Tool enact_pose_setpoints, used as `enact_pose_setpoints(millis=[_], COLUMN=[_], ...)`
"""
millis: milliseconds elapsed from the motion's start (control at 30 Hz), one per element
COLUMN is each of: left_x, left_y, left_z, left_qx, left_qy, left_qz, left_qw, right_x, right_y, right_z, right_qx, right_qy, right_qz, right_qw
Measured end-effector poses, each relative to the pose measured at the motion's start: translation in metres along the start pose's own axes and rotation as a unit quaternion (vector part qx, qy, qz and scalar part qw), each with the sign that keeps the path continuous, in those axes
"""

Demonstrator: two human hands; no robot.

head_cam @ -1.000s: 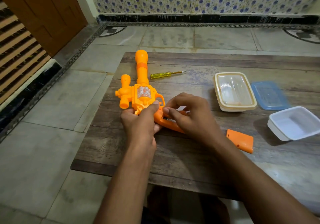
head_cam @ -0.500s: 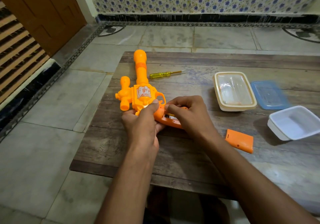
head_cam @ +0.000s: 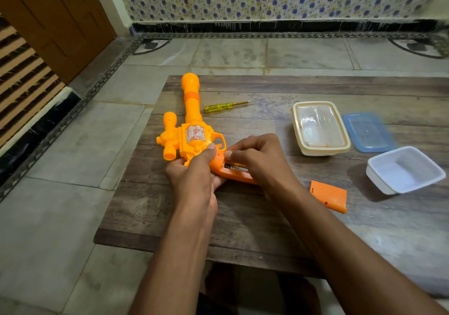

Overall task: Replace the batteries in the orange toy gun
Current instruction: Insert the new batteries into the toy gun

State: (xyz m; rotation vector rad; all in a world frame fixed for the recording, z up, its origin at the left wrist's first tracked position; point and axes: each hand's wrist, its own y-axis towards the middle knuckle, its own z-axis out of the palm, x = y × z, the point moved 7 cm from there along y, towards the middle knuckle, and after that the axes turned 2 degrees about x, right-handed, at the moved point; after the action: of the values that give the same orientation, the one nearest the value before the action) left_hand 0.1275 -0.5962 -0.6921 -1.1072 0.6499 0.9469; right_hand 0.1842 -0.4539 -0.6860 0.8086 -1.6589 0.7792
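The orange toy gun (head_cam: 192,130) lies on the wooden table (head_cam: 243,217), barrel pointing away from me. My left hand (head_cam: 194,173) grips the gun where the body meets the handle, thumb on top. My right hand (head_cam: 260,161) curls over the open battery compartment in the handle, fingertips on its upper end. A battery (head_cam: 237,167) shows inside the compartment under my fingers. The orange battery cover (head_cam: 329,195) lies loose on the table to the right of my right wrist.
A yellow screwdriver (head_cam: 226,106) lies beyond the gun. To the right stand a cream-rimmed clear container (head_cam: 298,130), a blue lid (head_cam: 369,132) and a white tub (head_cam: 379,176). The table's left and near edges drop to a tiled floor.
My right hand has shifted slightly along the handle, and the battery in the open compartment now shows beneath the fingers. The left hand keeps its grip.
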Motion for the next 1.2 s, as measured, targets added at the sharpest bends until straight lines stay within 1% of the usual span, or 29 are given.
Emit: enact_pose_setpoints(millis=[333, 500, 633, 700, 800, 933, 1033, 1200], left_x=[0.001, -0.001, -0.001, 0.000, 0.002, 0.003, 0.003, 0.004], left_y=[-0.002, -0.002, 0.003, 0.004, 0.004, 0.001, -0.002, -0.006], left_z=[-0.001, -0.001, 0.000, 0.000, -0.001, -0.001, 0.000, 0.001], left_qx=[-0.012, -0.015, -0.001, 0.002, 0.001, 0.010, 0.020, 0.007], left_qy=[-0.005, -0.003, -0.010, -0.005, -0.002, -0.001, 0.012, 0.029], left_qz=[-0.013, -0.018, -0.024, -0.028, -0.036, -0.040, -0.033, -0.030], left_qw=[1.000, 1.000, 1.000, 1.000, 0.999, 0.999, 0.999, 0.999], right_x=[-0.003, -0.008, -0.008, -0.008, -0.003, 0.013, 0.028, 0.039], right_y=[0.000, -0.002, -0.002, -0.002, -0.003, -0.012, -0.025, -0.058], right_z=[0.003, 0.002, 0.001, 0.000, -0.003, -0.018, -0.037, -0.078], right_qx=[-0.005, -0.018, 0.012, 0.035, 0.047, 0.022, -0.005, -0.021], right_qy=[0.016, 0.021, 0.059, 0.056, 0.019, -0.052, -0.148, -0.247], right_qz=[0.018, 0.013, -0.001, 0.002, -0.001, -0.016, -0.046, -0.074], right_qw=[1.000, 1.000, 0.998, 0.998, 0.999, 0.998, 0.988, 0.966])
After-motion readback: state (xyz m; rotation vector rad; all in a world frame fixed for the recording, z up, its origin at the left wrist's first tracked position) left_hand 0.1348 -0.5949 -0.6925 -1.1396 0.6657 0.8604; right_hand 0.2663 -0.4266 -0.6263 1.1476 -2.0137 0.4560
